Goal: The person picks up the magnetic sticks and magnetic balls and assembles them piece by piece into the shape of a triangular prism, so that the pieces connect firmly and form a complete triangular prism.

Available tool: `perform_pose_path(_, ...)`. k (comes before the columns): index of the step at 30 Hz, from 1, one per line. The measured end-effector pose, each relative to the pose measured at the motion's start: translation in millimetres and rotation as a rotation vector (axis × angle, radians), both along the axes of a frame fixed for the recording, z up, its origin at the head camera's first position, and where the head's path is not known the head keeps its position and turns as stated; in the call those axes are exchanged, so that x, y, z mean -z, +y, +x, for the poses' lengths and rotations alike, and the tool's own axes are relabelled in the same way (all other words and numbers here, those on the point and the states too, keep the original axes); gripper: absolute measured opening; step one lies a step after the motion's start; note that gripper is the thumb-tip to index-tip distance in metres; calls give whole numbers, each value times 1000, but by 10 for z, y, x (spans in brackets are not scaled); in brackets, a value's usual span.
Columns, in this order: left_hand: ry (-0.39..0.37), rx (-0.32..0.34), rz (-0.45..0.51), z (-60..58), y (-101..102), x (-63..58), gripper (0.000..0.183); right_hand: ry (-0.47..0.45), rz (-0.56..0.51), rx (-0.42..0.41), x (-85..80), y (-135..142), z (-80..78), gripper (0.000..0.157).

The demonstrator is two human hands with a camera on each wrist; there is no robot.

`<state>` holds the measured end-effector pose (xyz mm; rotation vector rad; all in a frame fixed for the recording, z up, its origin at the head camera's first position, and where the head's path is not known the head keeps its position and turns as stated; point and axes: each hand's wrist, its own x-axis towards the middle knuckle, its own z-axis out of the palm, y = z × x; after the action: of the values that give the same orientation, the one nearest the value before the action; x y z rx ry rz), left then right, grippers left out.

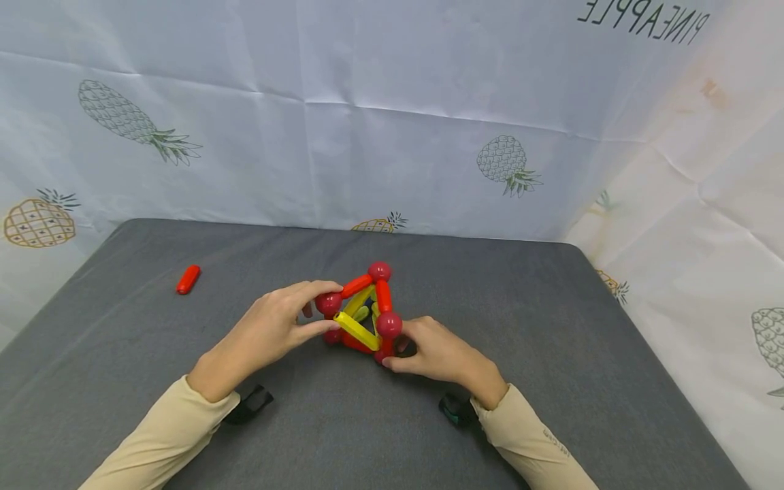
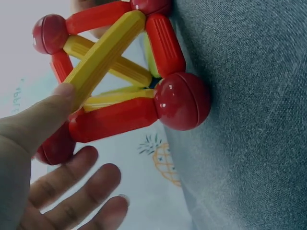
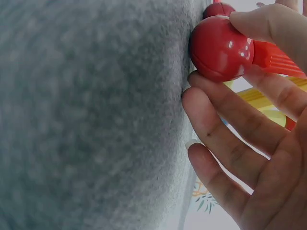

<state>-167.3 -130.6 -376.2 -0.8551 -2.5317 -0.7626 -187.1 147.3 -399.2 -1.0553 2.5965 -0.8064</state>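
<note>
A toy frame of red magnetic rods and dark red balls stands on the grey table, with yellow rods slanting inside it. My left hand holds its left side, the thumb on the end of a slanting yellow rod and the index finger at the upper left ball. In the left wrist view the other fingers are spread below the frame. At the lower right corner, my right hand pinches a red ball between thumb and fingers. The frame's far underside is partly hidden.
A loose red rod lies on the grey table toward the far left. Behind the table hangs a white cloth printed with pineapples. Dark wrist bands show below both hands.
</note>
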Motion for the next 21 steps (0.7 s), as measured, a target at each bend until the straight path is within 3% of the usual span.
perform_pose_path(8,95,29,7,20,25,3,48,31,21,13,-1,41,-21,19)
perform_pose_path(14,79,50,-3,22,1,-16,47,35,8,24,-1,49,-29,17)
perform_pose_path(21,6,75,-22,22,-68,-83,51,19,-14,23,4,41,-40,22)
